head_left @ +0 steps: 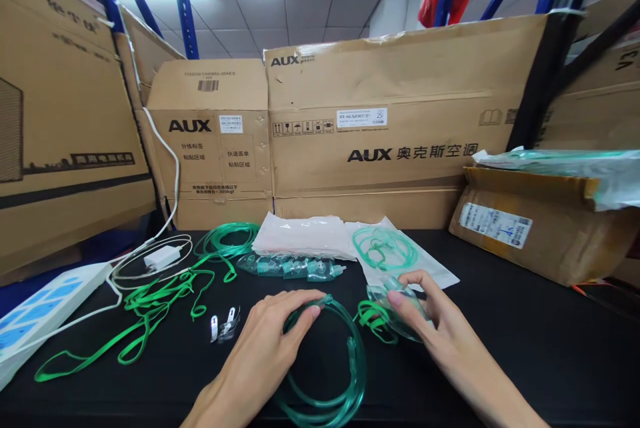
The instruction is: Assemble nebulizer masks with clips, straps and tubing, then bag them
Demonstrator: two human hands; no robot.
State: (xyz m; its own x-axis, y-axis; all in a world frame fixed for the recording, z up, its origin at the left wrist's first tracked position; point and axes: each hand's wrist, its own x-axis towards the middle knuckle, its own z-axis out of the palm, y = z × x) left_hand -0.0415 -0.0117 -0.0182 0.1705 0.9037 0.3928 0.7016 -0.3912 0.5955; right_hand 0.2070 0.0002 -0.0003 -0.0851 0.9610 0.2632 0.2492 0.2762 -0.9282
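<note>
My left hand (283, 325) pinches the top of a coil of green clear tubing (357, 375) between thumb and fingers, close to the table's front edge. A tube end with a connector lies inside the coil. To the right, my right hand (425, 308) grips a clear oxygen mask (400, 318) by its upper part, thumb on the near side. A bundled green elastic strap (374, 321) lies against the mask's left side. Behind the hands, several more clear masks (295, 267) are nested in a row. Another green tubing coil (385, 247) rests on a white pouch (435, 273).
Loose green straps (155, 301), small metal strips (220, 327) and a further tubing coil (230, 239) lie at left, near a power strip (55, 311) and white cable. White pouches (303, 235) are stacked at the back. A carton (530, 215) stands right; large AUX boxes (370, 135) wall the back.
</note>
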